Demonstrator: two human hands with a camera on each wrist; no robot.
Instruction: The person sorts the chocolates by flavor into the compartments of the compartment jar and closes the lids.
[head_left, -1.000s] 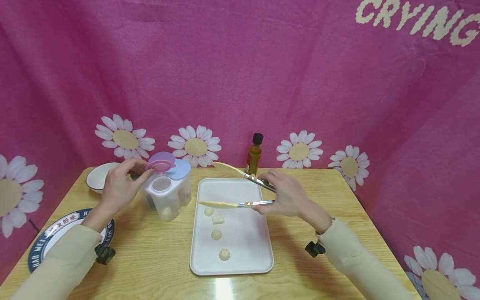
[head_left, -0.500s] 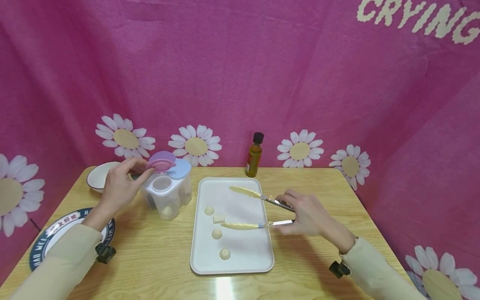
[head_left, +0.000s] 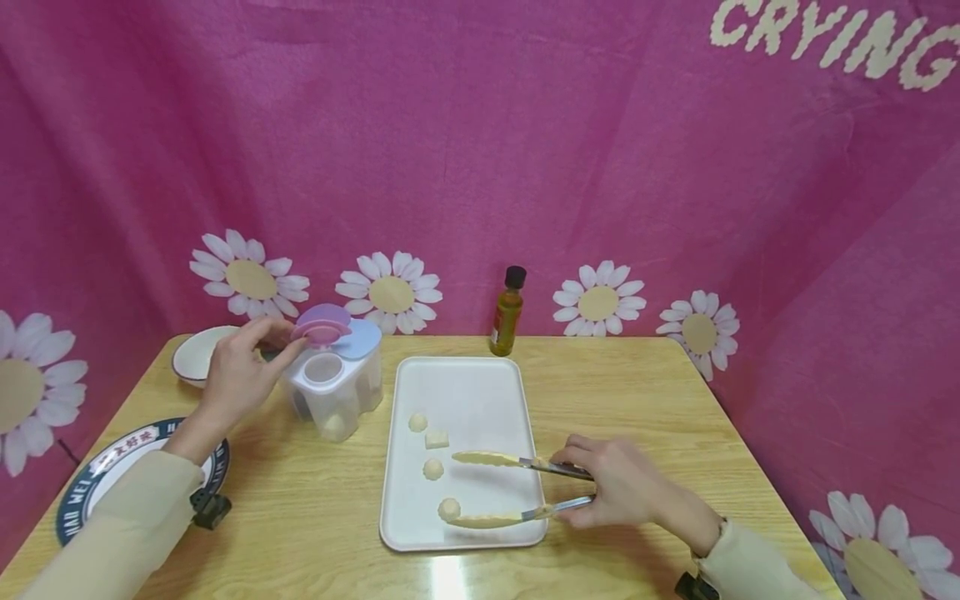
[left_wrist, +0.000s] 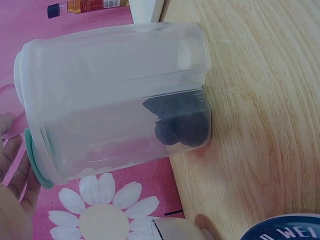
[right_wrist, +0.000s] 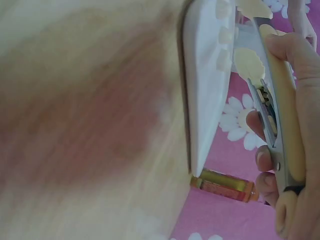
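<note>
My left hand [head_left: 238,371] pinches the raised pink-and-purple lid [head_left: 322,332] of a clear, multi-compartment storage box [head_left: 333,408]. One round opening is uncovered below that lid. A pale piece [left_wrist: 192,52] and dark pieces [left_wrist: 185,120] show at the bottom of the box in the left wrist view. My right hand [head_left: 618,487] grips tongs [head_left: 491,522] with cream-coloured tips, spread apart low over the white tray [head_left: 480,383]. The lower tip overlaps the nearest small cream-coloured piece [head_left: 449,509]. Further pieces [head_left: 432,469] lie in a line toward the back.
Behind the tray stands an oil bottle [head_left: 507,317] with a black cap. A white bowl [head_left: 201,354] sits at the back left, and a blue-rimmed plate [head_left: 78,492] lies partly under my left forearm. A pink curtain [head_left: 480,167] hangs behind the table.
My right hand has brought the tongs from near the box, back to the right and down toward the tray's front. The left hand stays at the lid.
</note>
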